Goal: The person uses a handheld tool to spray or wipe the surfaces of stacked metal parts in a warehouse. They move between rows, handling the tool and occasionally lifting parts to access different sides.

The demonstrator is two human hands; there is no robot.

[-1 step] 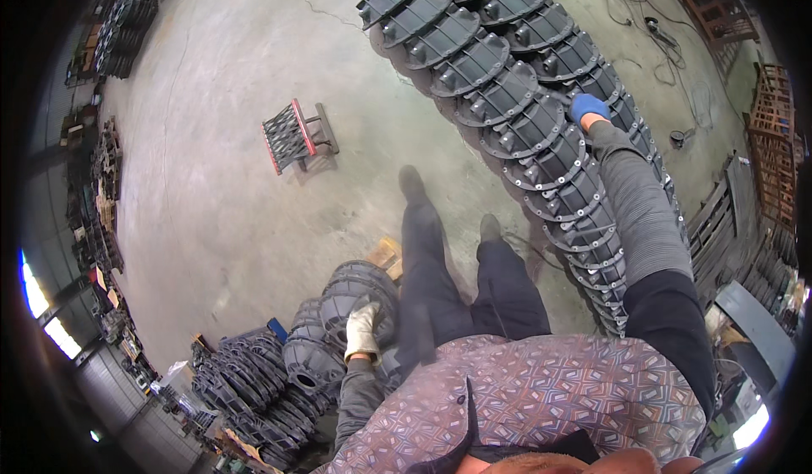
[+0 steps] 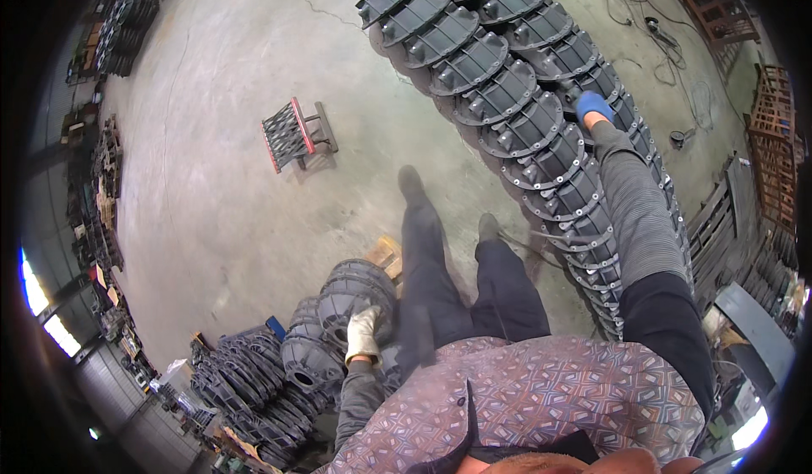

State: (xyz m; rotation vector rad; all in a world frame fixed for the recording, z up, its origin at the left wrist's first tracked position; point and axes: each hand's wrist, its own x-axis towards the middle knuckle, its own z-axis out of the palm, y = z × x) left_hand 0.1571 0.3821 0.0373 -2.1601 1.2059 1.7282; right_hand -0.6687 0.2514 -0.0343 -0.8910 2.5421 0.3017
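My right hand [image 2: 595, 107], in a blue glove, is closed around a dark hand tool [image 2: 570, 93] at the long double row of dark grey, flanged castings [image 2: 531, 127] on the right. The tool's exact kind is too small to tell. On the lower left, my left hand [image 2: 362, 334], in a whitish glove, lies on a round dark grey casting [image 2: 355, 286], its fingers stretched over the surface. Beside that casting stands another rounded casting [image 2: 309, 357] with a hole in its end.
Between the castings, my legs [image 2: 423, 254] stand apart. A thin hose [image 2: 533, 252] crosses the floor near my right foot. Ahead lies a small red-edged mesh step [image 2: 289, 136]. Wooden blocks [image 2: 386, 257], stacked parts [image 2: 241, 381] and coiled cables [image 2: 664, 38] lie around.
My right hand and its tool have shifted slightly to the right along the castings. The hose by my right foot has moved a little. My left hand stays in place.
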